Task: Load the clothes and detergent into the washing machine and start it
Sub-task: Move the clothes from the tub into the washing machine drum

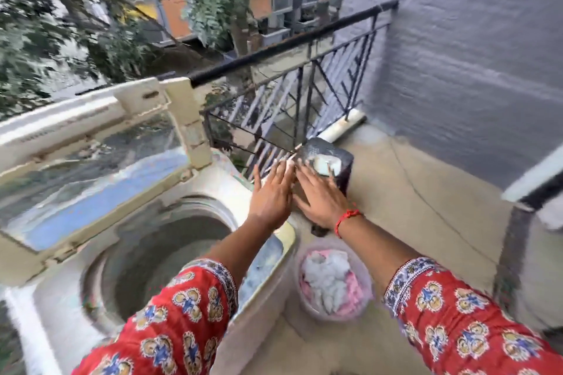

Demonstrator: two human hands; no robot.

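A white top-loading washing machine [58, 307] stands at the left with its glass lid [91, 167] raised and its drum [158, 256] showing no clothes. A round basket [307, 307] of pink and white clothes [332, 280] sits on the floor to the machine's right. Beyond the machine's right corner stands a dark block [342, 161] with a white object [326, 164] on top, too blurred to name. My left hand [271, 192] and my right hand [320, 195] are stretched out side by side toward it, fingers spread, holding nothing. The right fingertips lie beside the white object.
A black metal railing [307, 91] closes the balcony behind the machine, with trees and buildings beyond. A grey painted wall [472, 55] runs along the right. A white and grey object [533, 253] stands at the right edge. The bare concrete floor [426, 207] stretches between.
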